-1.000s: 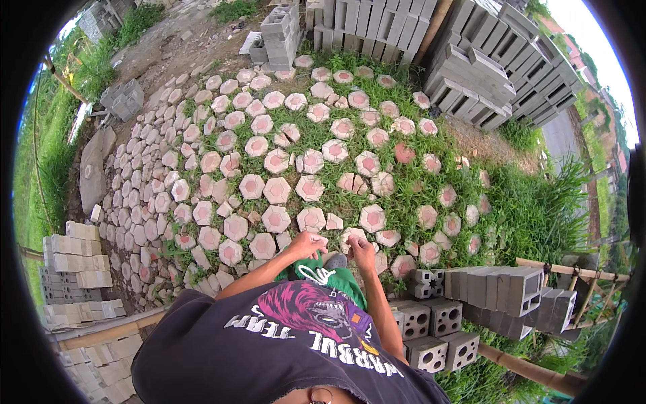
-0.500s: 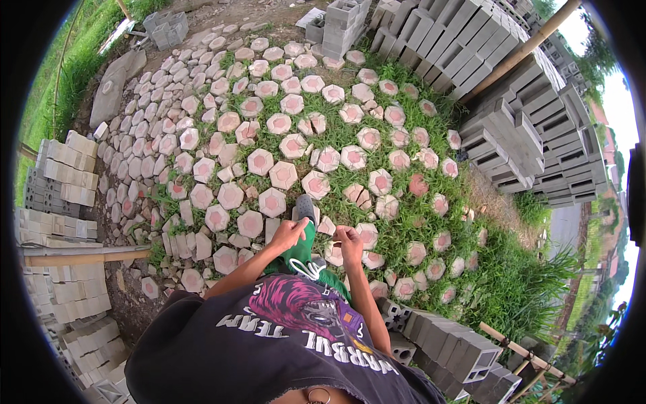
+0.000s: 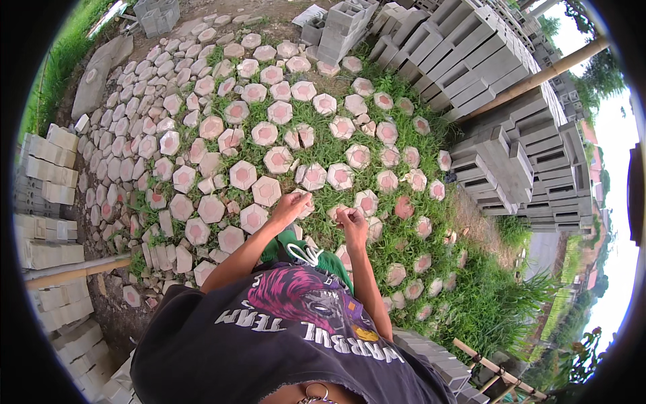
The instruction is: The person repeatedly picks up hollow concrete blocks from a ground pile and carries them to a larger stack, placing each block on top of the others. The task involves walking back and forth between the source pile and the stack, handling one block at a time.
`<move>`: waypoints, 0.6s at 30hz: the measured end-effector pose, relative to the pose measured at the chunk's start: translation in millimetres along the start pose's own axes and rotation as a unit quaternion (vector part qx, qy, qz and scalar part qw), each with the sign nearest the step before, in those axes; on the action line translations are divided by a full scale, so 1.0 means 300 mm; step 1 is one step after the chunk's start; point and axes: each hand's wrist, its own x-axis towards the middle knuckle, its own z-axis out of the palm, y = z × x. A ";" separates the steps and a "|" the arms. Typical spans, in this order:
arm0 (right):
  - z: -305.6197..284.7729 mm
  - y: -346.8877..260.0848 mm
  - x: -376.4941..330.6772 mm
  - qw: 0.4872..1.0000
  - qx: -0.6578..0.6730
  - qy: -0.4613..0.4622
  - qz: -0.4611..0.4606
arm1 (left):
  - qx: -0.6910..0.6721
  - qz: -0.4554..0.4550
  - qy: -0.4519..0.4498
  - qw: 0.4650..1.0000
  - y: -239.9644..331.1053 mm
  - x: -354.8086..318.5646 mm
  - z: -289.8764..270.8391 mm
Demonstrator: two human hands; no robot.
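Observation:
My left hand (image 3: 291,206) is held out in front of me above the hexagonal pavers, its fingers curled into a pinch. Level with it, a short gap away, my right hand (image 3: 352,223) has its fingers bent and pressed together too. Whatever either of them grips, if anything, is too small to make out. Green shorts (image 3: 321,261) with a white drawstring (image 3: 303,253) show behind my wrists, below a dark printed shirt (image 3: 282,337). Beneath the hands lie pale hexagonal pavers (image 3: 266,191) with pinkish centres, with grass growing between them.
Stacked grey hollow blocks (image 3: 498,145) rise at the right, crossed by a bamboo pole (image 3: 538,79). Paler block stacks (image 3: 50,172) line the left, beside another pole (image 3: 81,271). Taller grass (image 3: 498,296) grows at the lower right. A grey block column (image 3: 342,34) stands at the back.
Both hands have moved forward, away from my body, the left one more. The sandalled foot that showed beside the left hand is out of sight. The whole view has shifted slightly.

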 end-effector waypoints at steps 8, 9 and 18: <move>0.170 -0.086 0.196 0.996 -0.038 -0.081 -0.012 | -0.119 -0.012 0.085 0.989 0.090 0.072 -0.110; 0.192 -0.092 0.229 0.993 -0.060 -0.096 -0.027 | -0.119 -0.009 0.095 0.988 0.093 0.090 -0.115; 0.378 -0.320 0.586 0.947 -0.214 -0.224 -0.085 | -0.132 -0.003 0.186 0.974 0.159 0.350 -0.196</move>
